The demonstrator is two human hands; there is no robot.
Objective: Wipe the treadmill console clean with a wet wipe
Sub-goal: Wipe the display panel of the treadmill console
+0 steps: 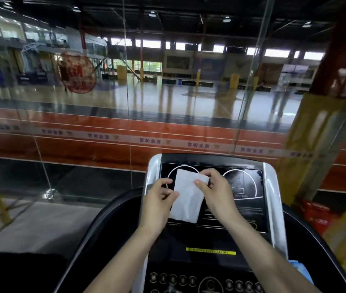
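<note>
A white wet wipe hangs spread out in front of the treadmill console, a black screen framed in silver. My left hand pinches the wipe's left edge between thumb and fingers. My right hand pinches its upper right corner. The wipe covers part of the left dial on the screen. Below the screen lie a yellow warning strip and a row of round buttons.
Black curved handrails flank the console. A blue packet sits at the console's right side. A glass wall stands right behind the treadmill, with a sports hall beyond it. A red crate sits on the floor at right.
</note>
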